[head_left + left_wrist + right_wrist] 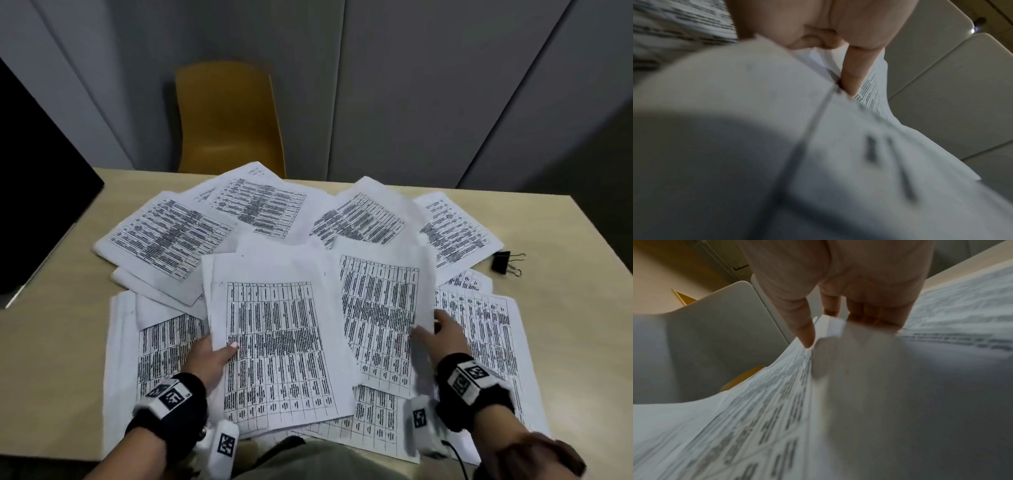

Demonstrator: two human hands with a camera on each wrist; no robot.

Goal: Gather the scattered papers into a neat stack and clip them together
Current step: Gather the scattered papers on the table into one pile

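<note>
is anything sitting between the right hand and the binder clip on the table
Only paper. The binder clip lies on bare table at the far right, apart from the right hand. That hand pinches a sheet, and a printed page covers the table between them.

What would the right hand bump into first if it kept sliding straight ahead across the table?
Probably the right hand would meet the far printed white sheet; the black binder clip lies off to its right. Depth is unclear.

papers [274, 342] across table [51, 359], binder clip [506, 262] right
</note>
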